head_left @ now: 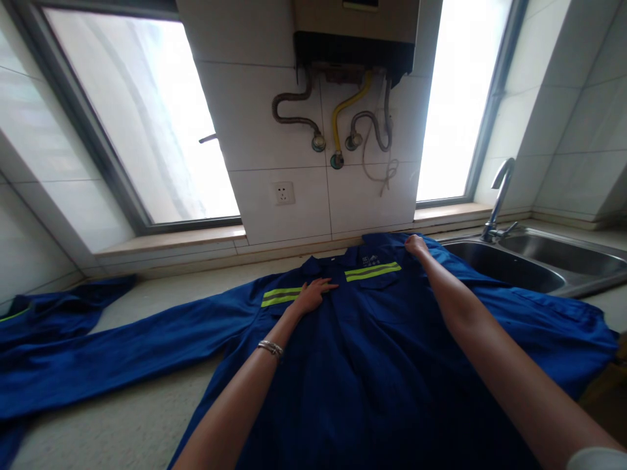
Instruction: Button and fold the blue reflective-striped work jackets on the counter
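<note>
A blue work jacket (343, 365) with yellow-green and grey reflective strips lies spread front side up, its collar toward the wall. My left hand (316, 294) rests on the chest beside the left strip, fingers stretched out and flat on the cloth. At the shoulder on the right, my right hand (415, 245) has its fingers closed on the jacket's fabric near the back edge. One sleeve (147, 349) reaches out to the left over the counter; the other sleeve (533, 320) runs right, past the front of the sink.
Another blue garment (63, 303) lies bunched at the left end of the pale counter (132, 418). A double sink (568, 261) with a faucet (499, 196) is on the right. On the tiled wall hang a water heater (355, 32) with hoses and a socket (283, 192), between two windows.
</note>
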Action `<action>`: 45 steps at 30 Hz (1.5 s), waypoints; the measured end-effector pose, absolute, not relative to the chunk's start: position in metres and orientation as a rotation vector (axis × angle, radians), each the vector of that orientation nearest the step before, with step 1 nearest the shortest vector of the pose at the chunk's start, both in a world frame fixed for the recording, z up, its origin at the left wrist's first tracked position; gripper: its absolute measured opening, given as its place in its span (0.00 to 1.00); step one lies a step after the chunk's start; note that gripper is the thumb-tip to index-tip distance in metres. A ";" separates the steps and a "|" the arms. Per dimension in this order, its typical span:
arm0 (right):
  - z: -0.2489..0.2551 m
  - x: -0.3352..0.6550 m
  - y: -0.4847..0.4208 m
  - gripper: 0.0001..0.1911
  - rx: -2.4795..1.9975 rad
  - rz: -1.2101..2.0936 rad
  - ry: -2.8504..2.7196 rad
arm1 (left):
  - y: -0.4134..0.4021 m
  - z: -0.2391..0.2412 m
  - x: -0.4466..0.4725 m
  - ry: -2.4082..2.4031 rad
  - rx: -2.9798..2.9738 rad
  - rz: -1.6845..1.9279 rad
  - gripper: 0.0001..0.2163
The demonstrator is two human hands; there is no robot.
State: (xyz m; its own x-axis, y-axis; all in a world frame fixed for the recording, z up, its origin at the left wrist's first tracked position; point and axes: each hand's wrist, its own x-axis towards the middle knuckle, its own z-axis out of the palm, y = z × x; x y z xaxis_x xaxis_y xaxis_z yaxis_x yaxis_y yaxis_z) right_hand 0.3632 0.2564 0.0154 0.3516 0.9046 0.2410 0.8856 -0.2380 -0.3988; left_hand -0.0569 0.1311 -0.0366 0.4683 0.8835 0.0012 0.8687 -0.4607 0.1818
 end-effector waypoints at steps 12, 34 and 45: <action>0.029 0.244 0.281 0.20 -1.890 -0.056 -2.179 | 0.132 -0.043 -0.059 1.527 2.586 0.195 0.39; 0.034 0.304 0.271 0.18 -1.892 -0.083 -1.907 | 0.127 -0.041 -0.060 1.536 2.605 0.230 0.37; -0.005 0.460 0.216 0.13 -2.131 0.061 -1.685 | 0.135 -0.048 -0.061 1.521 2.609 0.225 0.38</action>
State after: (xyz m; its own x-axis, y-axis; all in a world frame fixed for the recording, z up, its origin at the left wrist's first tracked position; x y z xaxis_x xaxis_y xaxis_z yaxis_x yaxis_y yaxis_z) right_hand 0.4595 0.2160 -0.0050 0.2643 0.9387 0.2212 0.9202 -0.1768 -0.3494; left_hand -0.0613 0.1345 -0.0479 0.4864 0.8709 0.0710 0.8541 -0.4910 0.1717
